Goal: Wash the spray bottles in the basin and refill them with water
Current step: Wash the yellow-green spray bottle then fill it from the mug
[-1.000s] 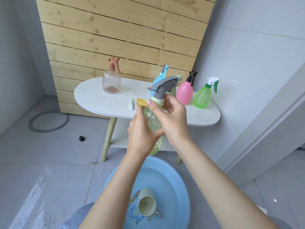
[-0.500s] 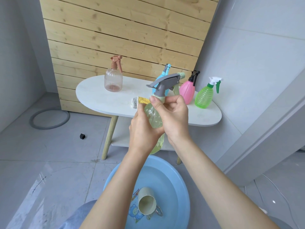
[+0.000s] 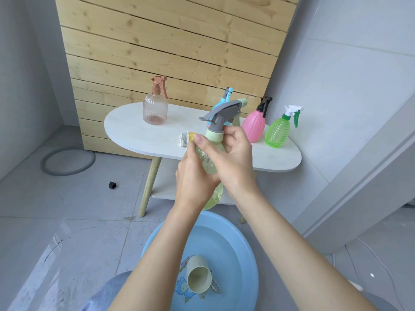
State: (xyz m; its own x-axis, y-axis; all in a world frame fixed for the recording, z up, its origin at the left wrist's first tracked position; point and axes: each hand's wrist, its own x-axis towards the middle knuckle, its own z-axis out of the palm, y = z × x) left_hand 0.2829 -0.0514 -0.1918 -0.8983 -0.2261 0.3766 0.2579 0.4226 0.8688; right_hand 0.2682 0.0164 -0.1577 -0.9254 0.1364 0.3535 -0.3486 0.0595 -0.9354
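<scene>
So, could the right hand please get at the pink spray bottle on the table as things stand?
Probably yes, once freed: the right hand grips the yellow-green bottle at its collar. The pink bottle stands upright on the table just past it, nothing visibly between.

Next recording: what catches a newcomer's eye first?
Mid-frame, the left hand grips a yellow-green spray bottle by its body, the right hand at its collar, a blue basin on the floor below. Behind, a peach bottle, blue bottle, pink bottle and green bottle stand on the white table.
</scene>
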